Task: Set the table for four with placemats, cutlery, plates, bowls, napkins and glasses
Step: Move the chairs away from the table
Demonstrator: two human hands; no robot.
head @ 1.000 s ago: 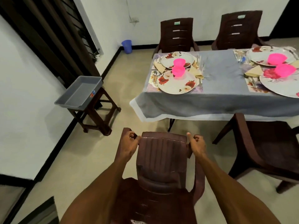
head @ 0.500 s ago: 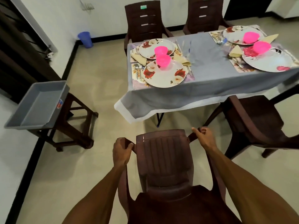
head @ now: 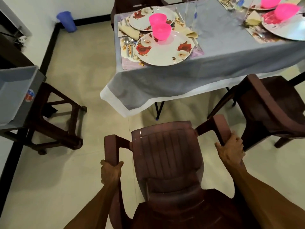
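Note:
A dark brown plastic chair [head: 166, 156] stands in front of me, its back toward me. My left hand [head: 110, 172] grips its left armrest and my right hand [head: 231, 150] grips the right one. Beyond it the table [head: 214, 63] under a grey cloth carries floral plates [head: 165, 52], pink bowls [head: 161, 31], folded napkins [head: 130, 31], cutlery [head: 129, 45] on placemats [head: 127, 62] and a clear glass [head: 191, 13]. More plates and a pink bowl [head: 287, 8] lie at the far right.
A second brown chair [head: 272, 109] stands at the right, close to the one I hold. At the left a grey tub [head: 14, 93] sits on a brown stool [head: 54, 123]. A blue bin [head: 66, 21] stands by the wall.
The chair and I have moved closer to the table. My hands have slid back along the armrests, and the view has tilted down and shifted right.

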